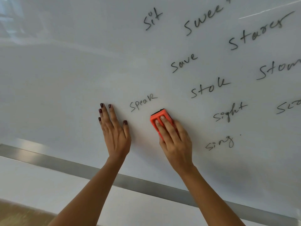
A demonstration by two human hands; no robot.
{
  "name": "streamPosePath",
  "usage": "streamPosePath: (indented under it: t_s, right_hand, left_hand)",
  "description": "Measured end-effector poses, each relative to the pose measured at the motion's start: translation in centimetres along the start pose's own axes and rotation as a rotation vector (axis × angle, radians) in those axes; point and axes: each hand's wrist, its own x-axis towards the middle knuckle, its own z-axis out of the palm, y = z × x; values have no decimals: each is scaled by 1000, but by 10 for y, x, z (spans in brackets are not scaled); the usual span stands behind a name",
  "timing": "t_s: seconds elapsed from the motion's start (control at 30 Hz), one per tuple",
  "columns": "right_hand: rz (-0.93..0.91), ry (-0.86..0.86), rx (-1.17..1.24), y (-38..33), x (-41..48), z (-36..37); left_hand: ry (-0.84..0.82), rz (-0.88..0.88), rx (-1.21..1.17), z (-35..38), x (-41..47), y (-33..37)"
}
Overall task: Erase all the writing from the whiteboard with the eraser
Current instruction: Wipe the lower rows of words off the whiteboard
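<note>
The right hand (175,141) pressed an orange eraser (161,121) flat against the whiteboard (65,79), its fingers laid along the eraser's back and closed around its sides, with the dark felt edge showing at the top. The eraser sat just below and to the right of the word "speak" (143,103), not touching it. The left hand (114,128) lay flat on the board beside that word, fingers spread a little and holding nothing — the nails were painted dark red. The left part of the board was bare of writing, while the right part carried black handwritten words: "sit" (152,18), "save" (184,62), "stok" (210,88), "sight" (229,112) and "sing" (219,143). Others ran off the frame's edge — one began "swee" (205,18), and one perhaps read "stares" (255,34), though its letters were smeared and hard to make out. A grey metal frame (81,168) ran along the board's lower edge.
</note>
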Motion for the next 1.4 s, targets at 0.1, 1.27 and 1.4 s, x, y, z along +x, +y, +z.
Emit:
streamPosePath:
  t_s: [0.1,1.27,1.4]
  right_hand:
    - [312,119,43,4,17,-1]
    - [234,47,82,-50,61,24]
    - [101,30,80,-55,72,22]
  left_hand:
    - [20,41,-16,-1,12,-1]
    - [-26,179,85,-1,14,-27]
    - [-21,172,84,-2,13,-26]
